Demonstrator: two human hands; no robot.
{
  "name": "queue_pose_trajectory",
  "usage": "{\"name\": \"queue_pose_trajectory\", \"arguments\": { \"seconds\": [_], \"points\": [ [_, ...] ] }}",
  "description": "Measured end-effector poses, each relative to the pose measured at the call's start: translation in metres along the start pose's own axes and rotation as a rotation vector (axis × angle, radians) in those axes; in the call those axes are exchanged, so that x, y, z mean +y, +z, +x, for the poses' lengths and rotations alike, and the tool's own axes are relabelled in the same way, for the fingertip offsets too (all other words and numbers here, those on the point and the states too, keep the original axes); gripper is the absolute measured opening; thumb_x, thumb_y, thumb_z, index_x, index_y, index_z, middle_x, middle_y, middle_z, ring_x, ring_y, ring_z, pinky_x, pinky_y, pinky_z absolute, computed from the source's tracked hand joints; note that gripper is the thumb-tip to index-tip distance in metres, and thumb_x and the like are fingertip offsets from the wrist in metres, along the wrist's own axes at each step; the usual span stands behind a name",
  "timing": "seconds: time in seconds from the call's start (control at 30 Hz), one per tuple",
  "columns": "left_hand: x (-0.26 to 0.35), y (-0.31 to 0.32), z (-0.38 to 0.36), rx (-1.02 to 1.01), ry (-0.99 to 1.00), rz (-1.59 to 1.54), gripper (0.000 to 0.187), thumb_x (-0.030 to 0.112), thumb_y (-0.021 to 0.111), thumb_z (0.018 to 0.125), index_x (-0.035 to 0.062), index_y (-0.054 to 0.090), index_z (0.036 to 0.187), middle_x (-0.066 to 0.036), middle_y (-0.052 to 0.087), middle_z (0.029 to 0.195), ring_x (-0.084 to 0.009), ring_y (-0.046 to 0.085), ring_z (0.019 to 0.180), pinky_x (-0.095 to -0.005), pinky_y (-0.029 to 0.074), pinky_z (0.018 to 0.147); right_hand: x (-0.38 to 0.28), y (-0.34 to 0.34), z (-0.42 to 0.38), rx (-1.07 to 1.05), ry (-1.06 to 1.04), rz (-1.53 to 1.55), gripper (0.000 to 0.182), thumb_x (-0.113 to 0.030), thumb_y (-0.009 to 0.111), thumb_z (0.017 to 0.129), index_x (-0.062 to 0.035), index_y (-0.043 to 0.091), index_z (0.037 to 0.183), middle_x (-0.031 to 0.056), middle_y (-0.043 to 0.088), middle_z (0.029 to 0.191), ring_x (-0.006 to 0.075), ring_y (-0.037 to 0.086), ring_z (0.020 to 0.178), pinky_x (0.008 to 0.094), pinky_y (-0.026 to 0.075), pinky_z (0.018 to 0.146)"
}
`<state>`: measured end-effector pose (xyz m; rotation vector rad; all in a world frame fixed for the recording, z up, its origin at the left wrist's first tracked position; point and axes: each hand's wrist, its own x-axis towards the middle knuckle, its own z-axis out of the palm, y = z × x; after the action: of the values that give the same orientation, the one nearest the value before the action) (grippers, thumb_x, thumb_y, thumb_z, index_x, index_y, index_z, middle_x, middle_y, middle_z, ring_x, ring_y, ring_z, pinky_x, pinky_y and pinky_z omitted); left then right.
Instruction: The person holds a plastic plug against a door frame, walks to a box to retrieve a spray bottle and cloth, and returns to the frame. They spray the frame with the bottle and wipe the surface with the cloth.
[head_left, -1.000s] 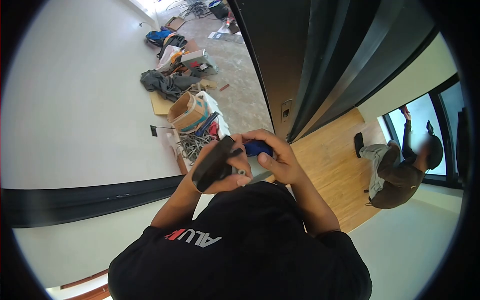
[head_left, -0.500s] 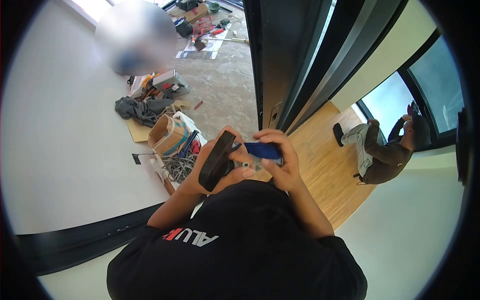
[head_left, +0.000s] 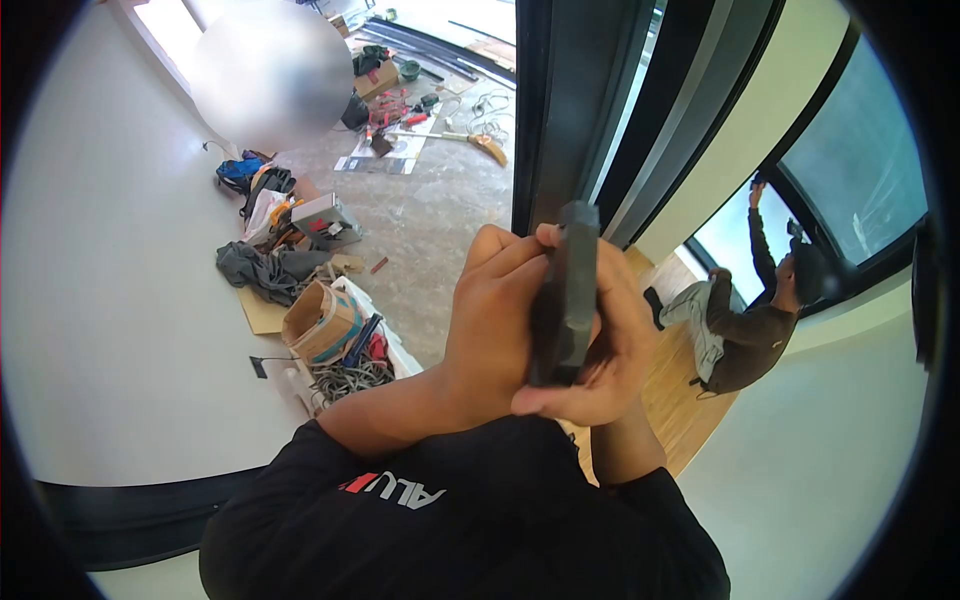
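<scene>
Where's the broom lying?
The head view shows the broom on the floor at the upper middle, just left of the tall black frame.

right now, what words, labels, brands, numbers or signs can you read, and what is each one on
"ALU", in white, upside down on the black shirt; the red mark beside it is too distorted to read.
Too small to read: any print on the cardboard box, the pale sheets and the other person's dark top.
No text can be made out on the dark tool.
</scene>
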<state>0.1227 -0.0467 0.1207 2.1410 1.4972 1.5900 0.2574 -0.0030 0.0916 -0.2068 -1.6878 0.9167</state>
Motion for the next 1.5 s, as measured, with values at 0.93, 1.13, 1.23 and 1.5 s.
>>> {"name": "queue_pose_trajectory", "arguments": {
  "seconds": [0.93, 1.13, 1.23, 1.5],
  "points": [
    [-0.021, -0.015, -0.052, 0.03, -0.563, -0.71, 0.011, 0.007, 0.075, 0.091, 0.0001, 0.071, 0.098, -0.004, 0.072, 0.09, -0.0069, 0.063, 0.08, -0.026, 0.051, 0.071, 0.03, 0.011, -0.025, -0.21, 0.01, -0.02, 0.075, -0.025, 0.096, 0.069, 0.0029, 0.064, 0.131, 0.0212, 0.053, 0.14, 0.0303, 0.061, 0.123, 0.0379, 0.052, 0.099],
    [-0.028, -0.01, -0.07, -0.015, -0.607, -0.665, 0.015, 0.012, 0.076, 0.094, -0.0017, 0.071, 0.098, -0.004, 0.072, 0.087, -0.0079, 0.064, 0.078, -0.0264, 0.051, 0.069, 0.049, 0.018, -0.058, -0.041, -0.041, -0.083, 0.038, 0.0, 0.077, 0.088, 0.0039, 0.068, 0.125, 0.0233, 0.071, 0.118, 0.0325, 0.072, 0.109, 0.0387, 0.055, 0.098],
    [-0.04, -0.004, -0.091, 0.034, -0.713, -0.824, 0.013, 0.01, 0.074, 0.095, -0.0014, 0.07, 0.1, -0.006, 0.071, 0.089, -0.0094, 0.065, 0.079, -0.026, 0.052, 0.07, 0.045, 0.03, -0.079, 0.132, 0.093, -0.025, 0.029, 0.001, 0.069, 0.094, 0.0055, 0.067, 0.122, 0.0201, 0.075, 0.11, 0.0319, 0.073, 0.109, 0.0366, 0.055, 0.096],
    [-0.046, 0.004, -0.11, 0.311, -0.921, -1.0, 0.043, 0.002, 0.081, 0.084, 0.0032, 0.057, 0.119, -0.007, 0.059, 0.109, -0.0119, 0.063, 0.088, -0.0286, 0.056, 0.075, 0.07, 0.035, -0.107, 0.336, 0.538, 0.088, 0.017, -0.012, 0.058, 0.104, 0.001, 0.064, 0.115, 0.0177, 0.075, 0.101, 0.0261, 0.075, 0.092, 0.0326, 0.058, 0.082]
  ]
}}
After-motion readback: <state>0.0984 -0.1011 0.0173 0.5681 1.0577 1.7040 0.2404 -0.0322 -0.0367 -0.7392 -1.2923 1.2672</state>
